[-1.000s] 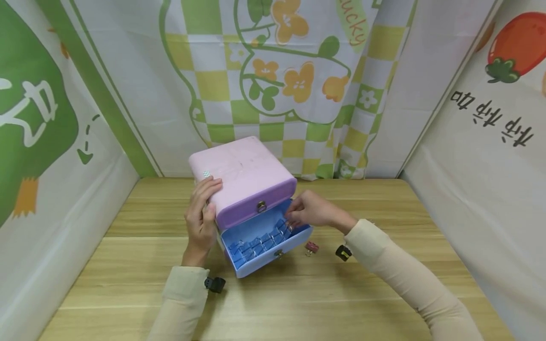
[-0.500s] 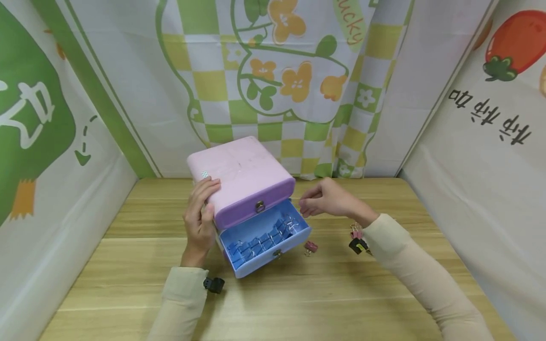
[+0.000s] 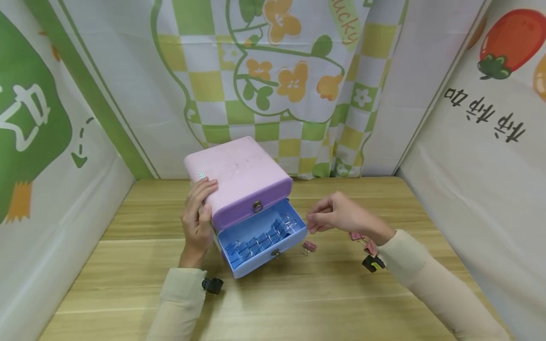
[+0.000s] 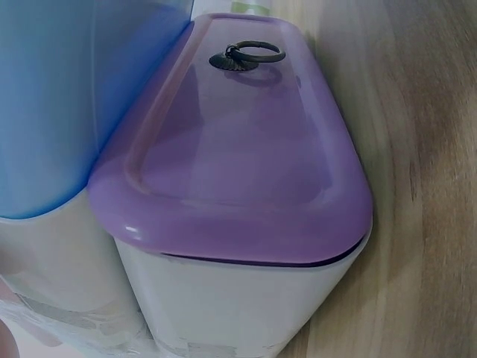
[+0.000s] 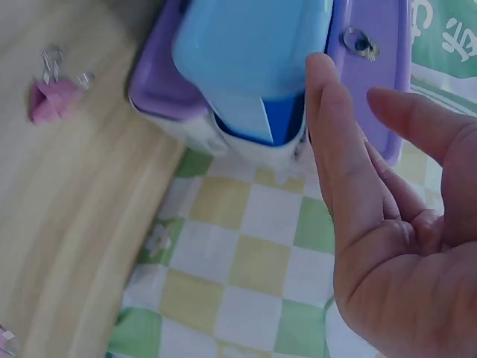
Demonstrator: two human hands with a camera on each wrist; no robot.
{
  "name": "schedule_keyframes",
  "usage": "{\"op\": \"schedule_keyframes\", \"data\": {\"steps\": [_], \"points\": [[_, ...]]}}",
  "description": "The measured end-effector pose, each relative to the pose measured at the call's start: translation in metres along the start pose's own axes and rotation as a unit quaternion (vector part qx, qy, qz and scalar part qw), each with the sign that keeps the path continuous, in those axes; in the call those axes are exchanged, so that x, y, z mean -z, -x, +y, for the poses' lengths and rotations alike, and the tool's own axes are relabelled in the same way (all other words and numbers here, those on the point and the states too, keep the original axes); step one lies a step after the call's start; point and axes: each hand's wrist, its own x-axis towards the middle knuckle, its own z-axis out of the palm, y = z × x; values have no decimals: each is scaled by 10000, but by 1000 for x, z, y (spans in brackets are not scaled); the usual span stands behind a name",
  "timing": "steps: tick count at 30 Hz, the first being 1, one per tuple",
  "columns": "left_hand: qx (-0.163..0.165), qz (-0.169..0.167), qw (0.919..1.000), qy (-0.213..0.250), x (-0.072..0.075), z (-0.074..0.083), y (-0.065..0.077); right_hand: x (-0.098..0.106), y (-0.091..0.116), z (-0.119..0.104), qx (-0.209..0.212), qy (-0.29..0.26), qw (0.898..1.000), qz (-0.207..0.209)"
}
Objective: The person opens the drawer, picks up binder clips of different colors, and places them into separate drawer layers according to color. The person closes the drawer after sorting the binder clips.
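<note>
A small chest of drawers (image 3: 239,170) with a pink top stands on the table, its purple upper drawer front (image 3: 251,203) pushed in. Below it, the blue drawer (image 3: 241,270) is pulled out and holds a row of blue binder clips (image 3: 256,244). My left hand (image 3: 198,222) rests on the chest's left edge, fingertips on the top and thumb near the front. Just beyond the drawer's right corner is my right hand (image 3: 337,215). The right wrist view shows its thumb and index finger apart, with nothing between them. A purple lower drawer (image 4: 238,164) is closed.
On the wooden table (image 3: 315,293), a pink binder clip (image 3: 309,246) lies right of the blue drawer. More pink binder clips (image 3: 370,247) lie beneath the right forearm. A checkered curtain (image 3: 273,85) hangs behind, and printed white panels flank the table.
My right hand has withdrawn from inside the blue drawer to its right, uncovering the clips at that end. Pink clips under the right wrist have come into view. The left hand stays on the chest.
</note>
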Motion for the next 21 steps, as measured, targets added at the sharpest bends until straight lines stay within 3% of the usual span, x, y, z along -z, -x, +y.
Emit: {"op": "schedule_keyframes", "data": {"steps": [10, 15, 21], "points": [[17, 5, 10000, 13, -1, 1, 0, -18, 16, 21, -94, -507, 9985, 162], [36, 10, 10000, -5, -1, 2, -1, -33, 15, 42, -125, -902, 9955, -269], [33, 11, 10000, -3, -1, 0, 0, -68, 7, 65, -383, -1533, 9846, -752]]}}
